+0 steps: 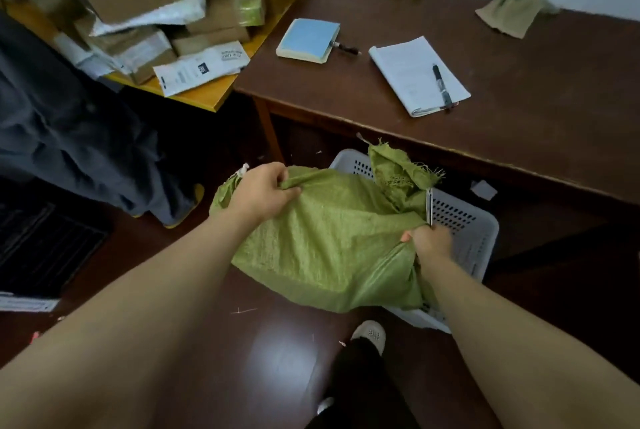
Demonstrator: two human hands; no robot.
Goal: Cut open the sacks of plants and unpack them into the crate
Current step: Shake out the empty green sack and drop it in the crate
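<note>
Over the crate, the left hand pinches the sack; the right hand clutches it plus a blade. Best tip the frayed opening downward, blade clear.

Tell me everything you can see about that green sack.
The green sack looks like coarse woven plastic, crumpled and bulging, draped across the white perforated crate on the dark floor. Its far end sticks up, frayed with loose threads. The left hand grips a fold near its left end; the right hand grips its right edge while holding a slim blade-like tool.
</note>
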